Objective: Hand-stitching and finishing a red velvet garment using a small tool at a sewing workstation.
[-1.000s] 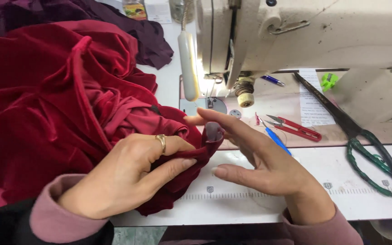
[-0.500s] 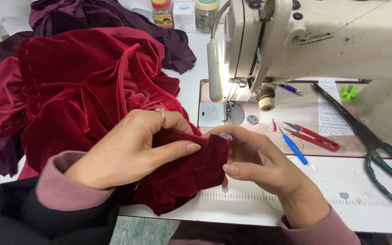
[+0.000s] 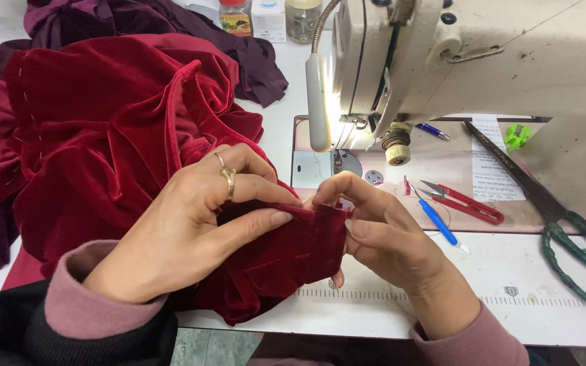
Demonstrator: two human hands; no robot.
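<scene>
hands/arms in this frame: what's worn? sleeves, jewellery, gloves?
Both hands are bare, no gloves. The left hand has a gold ring on one finger; its wrist shows a dusty-pink ribbed cuff under a black outer sleeve. The right hand shows no ring; its forearm ends in a matching pink sleeve. Nails are short and unpainted.

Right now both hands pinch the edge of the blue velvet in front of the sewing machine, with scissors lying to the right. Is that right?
Not quite: the velvet is red, not blue, as the head view shows. The left hand and right hand do pinch its edge before the sewing machine, scissors to the right.
</scene>
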